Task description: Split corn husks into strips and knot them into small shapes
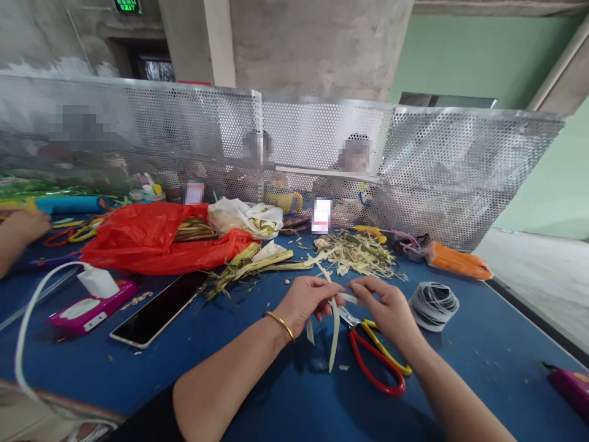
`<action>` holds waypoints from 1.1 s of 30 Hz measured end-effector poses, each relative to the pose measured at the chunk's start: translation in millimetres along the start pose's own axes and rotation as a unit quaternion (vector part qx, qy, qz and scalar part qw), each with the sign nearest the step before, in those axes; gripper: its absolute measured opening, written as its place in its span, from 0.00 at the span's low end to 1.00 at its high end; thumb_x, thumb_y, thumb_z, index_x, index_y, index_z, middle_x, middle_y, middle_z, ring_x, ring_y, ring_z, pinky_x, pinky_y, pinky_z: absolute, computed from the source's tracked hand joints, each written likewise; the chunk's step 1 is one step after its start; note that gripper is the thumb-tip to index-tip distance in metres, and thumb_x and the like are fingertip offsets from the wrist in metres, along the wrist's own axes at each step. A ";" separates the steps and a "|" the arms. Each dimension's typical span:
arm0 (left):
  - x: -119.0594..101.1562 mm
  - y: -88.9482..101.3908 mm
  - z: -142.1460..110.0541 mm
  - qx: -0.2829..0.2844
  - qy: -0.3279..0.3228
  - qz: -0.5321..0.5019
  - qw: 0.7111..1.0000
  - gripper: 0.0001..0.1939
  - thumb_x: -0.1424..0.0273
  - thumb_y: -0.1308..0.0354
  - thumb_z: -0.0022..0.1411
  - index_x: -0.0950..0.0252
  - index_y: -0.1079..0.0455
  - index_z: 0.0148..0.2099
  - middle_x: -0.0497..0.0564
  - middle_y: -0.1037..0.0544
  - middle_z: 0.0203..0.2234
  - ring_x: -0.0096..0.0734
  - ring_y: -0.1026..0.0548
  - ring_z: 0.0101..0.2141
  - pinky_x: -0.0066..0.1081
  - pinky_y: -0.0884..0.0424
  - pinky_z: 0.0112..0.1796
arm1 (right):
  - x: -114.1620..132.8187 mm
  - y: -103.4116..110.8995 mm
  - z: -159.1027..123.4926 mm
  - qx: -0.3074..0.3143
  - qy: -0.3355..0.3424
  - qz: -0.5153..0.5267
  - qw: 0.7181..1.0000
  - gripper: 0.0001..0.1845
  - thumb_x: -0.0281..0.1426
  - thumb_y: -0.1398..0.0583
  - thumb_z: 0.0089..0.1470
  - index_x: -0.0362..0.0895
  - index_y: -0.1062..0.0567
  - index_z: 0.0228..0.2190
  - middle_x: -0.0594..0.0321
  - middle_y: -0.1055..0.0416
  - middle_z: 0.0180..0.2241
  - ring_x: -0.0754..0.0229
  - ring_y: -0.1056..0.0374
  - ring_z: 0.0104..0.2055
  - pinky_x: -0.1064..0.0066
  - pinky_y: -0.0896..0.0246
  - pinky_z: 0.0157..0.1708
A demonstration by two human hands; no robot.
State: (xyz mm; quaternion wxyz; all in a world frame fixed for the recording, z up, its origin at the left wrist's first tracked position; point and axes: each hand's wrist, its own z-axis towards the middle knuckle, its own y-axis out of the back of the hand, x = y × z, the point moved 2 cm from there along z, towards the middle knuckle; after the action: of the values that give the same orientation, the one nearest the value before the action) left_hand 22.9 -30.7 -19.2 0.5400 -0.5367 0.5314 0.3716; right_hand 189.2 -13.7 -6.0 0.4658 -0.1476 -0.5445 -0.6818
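Observation:
My left hand (309, 302), with a gold bangle on its wrist, pinches pale leaf strips (334, 325) that hang down to the blue table (285, 393). My right hand (385, 305) grips the other end of the same strips, fingers closed. Both hands hover just above red-and-yellow-handled scissors (375, 356) lying on the table. A bundle of green and yellow leaves (251, 263) lies just beyond my left hand.
A pile of leaf scraps (356, 253), a coil of black-and-white cord (433, 304), a red plastic bag (151, 236), a phone (159, 309), a pink case (89, 310) and an orange tool (455, 261) lie around. Another person's hand (21, 230) rests far left. A perforated metal screen (322, 147) closes the back.

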 end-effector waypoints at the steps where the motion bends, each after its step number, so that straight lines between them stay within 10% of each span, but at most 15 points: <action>1: 0.3 -1.9 -1.5 0.010 -0.004 0.016 1.000 0.14 0.61 0.36 0.51 0.68 0.25 0.28 0.51 0.22 0.25 0.17 0.35 0.16 0.21 0.44 0.15 | 0.5 0.5 0.5 -0.008 -0.004 0.007 1.000 0.17 0.42 0.45 0.56 0.44 0.23 0.29 0.60 0.26 0.31 0.56 0.32 0.36 0.68 0.40 0.37; 7: 9.7 -20.4 -13.5 0.156 0.038 0.113 0.980 0.14 0.59 0.36 0.49 0.67 0.22 0.29 0.47 0.26 0.16 0.20 0.33 0.15 0.21 0.42 0.15 | 10.8 -11.2 -6.2 0.093 -0.133 0.197 0.967 0.20 0.46 0.42 0.51 0.41 0.25 0.23 0.64 0.32 0.21 0.61 0.37 0.25 0.70 0.43 0.26; 11: 15.6 -21.8 -11.5 0.147 0.105 0.122 0.976 0.13 0.61 0.37 0.49 0.68 0.22 0.31 0.51 0.21 0.23 0.20 0.32 0.15 0.21 0.43 0.15 | 10.8 -6.2 -6.4 -0.032 -0.128 0.251 0.959 0.14 0.41 0.37 0.47 0.42 0.27 0.24 0.66 0.35 0.21 0.65 0.41 0.23 0.73 0.46 0.23; 16: 14.5 -14.1 -2.2 0.017 0.113 0.040 0.993 0.14 0.61 0.40 0.53 0.69 0.25 0.28 0.52 0.22 0.20 0.21 0.33 0.13 0.22 0.44 0.15 | 19.6 4.4 -13.7 -0.152 0.019 0.067 0.986 0.11 0.38 0.42 0.55 0.44 0.29 0.25 0.66 0.34 0.22 0.64 0.42 0.24 0.72 0.46 0.25; 23: 13.7 -5.6 5.3 -0.051 0.100 -0.142 0.983 0.13 0.66 0.46 0.59 0.70 0.27 0.31 0.53 0.22 0.26 0.19 0.31 0.17 0.19 0.51 0.13 | 40.6 -21.7 -32.1 -0.057 0.288 -0.255 0.921 0.06 0.26 0.47 0.59 0.44 0.29 0.36 0.61 0.28 0.28 0.60 0.34 0.28 0.68 0.48 0.31; 33: -0.4 3.8 5.0 -0.042 0.138 -0.330 0.933 0.11 0.71 0.49 0.64 0.73 0.28 0.36 0.54 0.22 0.27 0.22 0.25 0.23 0.18 0.32 0.19 | 29.4 -40.3 -28.8 0.000 0.293 -0.356 0.887 0.11 0.27 0.51 0.62 0.44 0.34 0.28 0.63 0.32 0.22 0.61 0.38 0.24 0.67 0.51 0.30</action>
State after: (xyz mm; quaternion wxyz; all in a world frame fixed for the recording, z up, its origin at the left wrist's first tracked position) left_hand 20.0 -25.2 -20.2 0.5305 -0.7501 0.3771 0.1168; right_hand 150.6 -54.1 -20.0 0.3298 0.2627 -0.3988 -0.8144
